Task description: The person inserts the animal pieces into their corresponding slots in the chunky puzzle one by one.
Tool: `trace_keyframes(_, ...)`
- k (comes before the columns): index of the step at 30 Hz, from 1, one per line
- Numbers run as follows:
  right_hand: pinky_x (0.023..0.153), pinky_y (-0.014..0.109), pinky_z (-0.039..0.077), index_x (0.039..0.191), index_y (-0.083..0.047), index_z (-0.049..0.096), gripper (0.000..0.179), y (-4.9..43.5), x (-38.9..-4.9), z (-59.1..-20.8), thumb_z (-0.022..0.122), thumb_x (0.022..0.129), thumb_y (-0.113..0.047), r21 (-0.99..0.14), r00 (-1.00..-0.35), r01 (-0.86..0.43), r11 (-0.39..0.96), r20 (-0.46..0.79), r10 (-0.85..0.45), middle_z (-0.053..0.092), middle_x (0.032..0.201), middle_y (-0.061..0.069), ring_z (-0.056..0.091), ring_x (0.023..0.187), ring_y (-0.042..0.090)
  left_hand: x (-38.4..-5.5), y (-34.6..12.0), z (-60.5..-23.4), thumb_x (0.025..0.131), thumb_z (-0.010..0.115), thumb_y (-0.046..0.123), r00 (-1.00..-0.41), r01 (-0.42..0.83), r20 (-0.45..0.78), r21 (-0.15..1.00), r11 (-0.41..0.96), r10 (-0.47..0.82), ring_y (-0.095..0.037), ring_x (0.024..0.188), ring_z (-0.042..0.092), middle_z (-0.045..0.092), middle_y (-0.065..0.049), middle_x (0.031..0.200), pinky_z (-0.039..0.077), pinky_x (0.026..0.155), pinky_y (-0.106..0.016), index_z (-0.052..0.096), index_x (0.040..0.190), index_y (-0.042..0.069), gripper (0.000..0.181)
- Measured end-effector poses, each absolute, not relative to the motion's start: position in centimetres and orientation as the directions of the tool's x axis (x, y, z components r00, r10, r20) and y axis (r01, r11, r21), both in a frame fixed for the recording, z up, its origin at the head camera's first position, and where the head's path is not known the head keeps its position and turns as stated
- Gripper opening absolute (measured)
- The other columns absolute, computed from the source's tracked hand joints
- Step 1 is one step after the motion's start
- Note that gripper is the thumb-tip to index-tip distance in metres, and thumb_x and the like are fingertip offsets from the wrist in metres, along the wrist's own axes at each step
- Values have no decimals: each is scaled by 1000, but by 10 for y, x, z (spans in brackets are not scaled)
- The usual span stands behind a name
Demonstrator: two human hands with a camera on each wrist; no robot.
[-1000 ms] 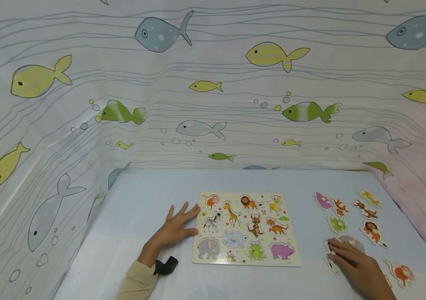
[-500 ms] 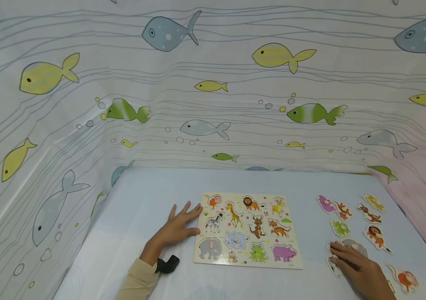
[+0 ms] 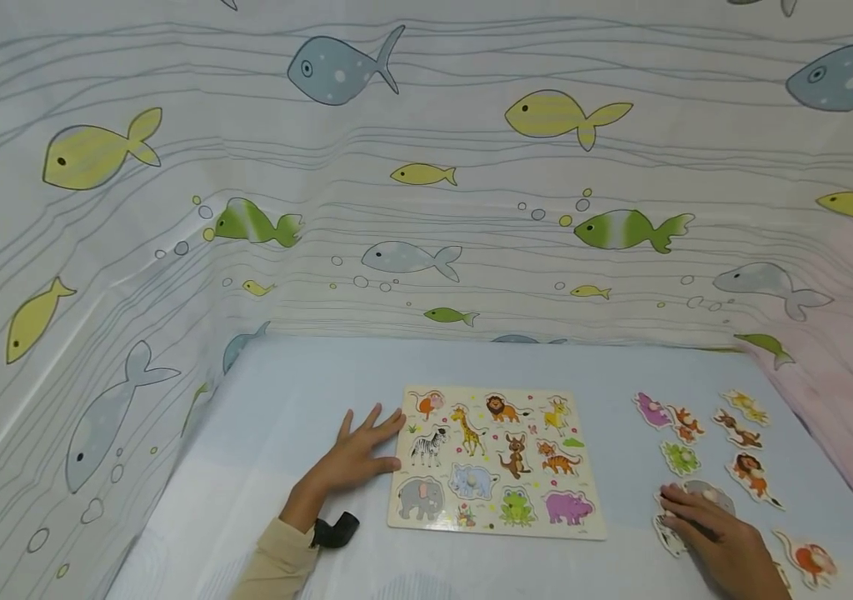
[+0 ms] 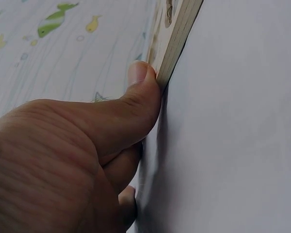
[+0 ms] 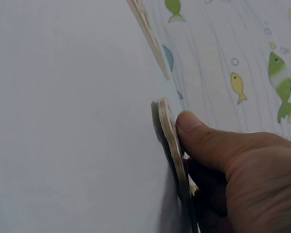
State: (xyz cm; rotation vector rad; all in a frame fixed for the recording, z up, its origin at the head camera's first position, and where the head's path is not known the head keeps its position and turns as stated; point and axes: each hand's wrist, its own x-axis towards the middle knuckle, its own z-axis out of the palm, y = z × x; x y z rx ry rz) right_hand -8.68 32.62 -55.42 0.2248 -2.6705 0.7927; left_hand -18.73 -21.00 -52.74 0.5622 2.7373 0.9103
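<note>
A wooden animal puzzle board (image 3: 516, 532) lies on the table in the head view. Beside its left edge is my left hand (image 3: 351, 458), fingers spread; in the left wrist view the thumb (image 4: 140, 90) touches the board's edge. A blue animal piece (image 3: 473, 481) with a knob sits in the board. To the right, my right hand (image 3: 726, 537) pinches the zebra puzzle piece (image 3: 668, 542), covering part of it. The right wrist view shows the thumb (image 5: 203, 141) against that piece's top; the other fingers are largely hidden. A grey elephant piece (image 3: 719, 493) lies just beyond this hand.
Loose pieces lie at the right: hippo (image 3: 651, 408), tiger (image 3: 685, 423), frog (image 3: 680, 457), kangaroo (image 3: 737, 429), lion (image 3: 750, 475) and monkey (image 3: 815, 560). A fish-print sheet (image 3: 336, 200) hangs behind the table. A black strap piece (image 3: 336, 529) is at the left wrist.
The head view has shifted slightly, so everything sits a little further right than a second ago. Both hands keep their places relative to the board and the zebra piece.
</note>
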Motion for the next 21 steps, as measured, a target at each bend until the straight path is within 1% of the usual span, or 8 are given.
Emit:
trace_keyframes(1, 89, -12, 26, 111, -20, 78, 32, 325, -87, -554, 83, 80, -19, -495, -925, -246, 833, 377, -50, 68, 120, -16, 33, 113, -36, -187, -210, -528, 88, 73, 33, -908, 292, -63, 614, 733, 415, -35, 156, 11, 33, -3, 161, -15, 121, -63, 39, 153, 14, 76)
trace_keyframes(5, 88, -12, 28, 112, -17, 78, 34, 321, -87, -549, 84, 79, -16, -494, -910, -240, 836, 415, -16, 67, 121, -17, 35, 112, -36, -187, -211, -529, 88, 73, 34, -908, 289, -70, 608, 739, 413, -33, 156, 10, 31, 0, 162, -16, 121, -62, 38, 154, 16, 76)
trace_keyframes(8, 89, -11, 31, 110, -12, 78, 33, 317, -88, -545, 84, 77, -8, -505, -889, -268, 820, 457, -9, 69, 123, -11, 39, 115, -33, -187, -212, -528, 88, 73, 35, -908, 286, -80, 601, 746, 412, -32, 156, 10, 30, 1, 162, -16, 121, -61, 37, 154, 18, 77)
trace_keyframes(10, 89, -9, 35, 105, -8, 78, 31, 315, -89, -542, 84, 75, -1, -521, -873, -304, 798, 488, -14, 70, 124, -5, 43, 116, -30, -187, -212, -527, 88, 73, 34, -909, 283, -79, 601, 747, 408, -32, 156, 11, 31, 1, 162, -16, 121, -61, 37, 154, 18, 77)
trace_keyframes(12, 88, -6, 40, 100, -5, 78, 29, 313, -90, -540, 83, 73, 5, -535, -860, -343, 772, 509, -30, 69, 126, -1, 48, 116, -27, -187, -212, -526, 87, 74, 34, -911, 286, -70, 602, 745, 407, -33, 156, 12, 32, 0, 162, -15, 121, -62, 38, 154, 17, 77)
trace_keyframes(15, 86, -3, 44, 96, -4, 76, 28, 309, -91, -536, 82, 72, 10, -564, -857, -372, 737, 513, -40, 66, 129, -4, 52, 114, -23, -188, -211, -527, 88, 73, 35, -910, 285, -74, 600, 748, 407, -32, 156, 11, 31, 2, 162, -16, 121, -61, 38, 154, 19, 77)
trace_keyframes(17, 88, -3, 43, 97, -6, 76, 29, 307, -92, -533, 82, 72, 9, -556, -857, -382, 738, 512, -59, 66, 130, -5, 51, 117, -22, -188, -211, -528, 88, 73, 35, -909, 285, -78, 603, 746, 410, -32, 156, 10, 30, 3, 162, -17, 121, -61, 37, 154, 19, 77)
trace_keyframes(21, 93, -4, 38, 98, -10, 75, 31, 304, -99, -528, 83, 73, 6, -524, -846, -425, 738, 519, -119, 68, 130, 4, 49, 121, -21, -187, -211, -529, 88, 73, 35, -909, 280, -76, 617, 735, 410, -32, 156, 10, 30, 2, 162, -17, 121, -60, 37, 154, 18, 77)
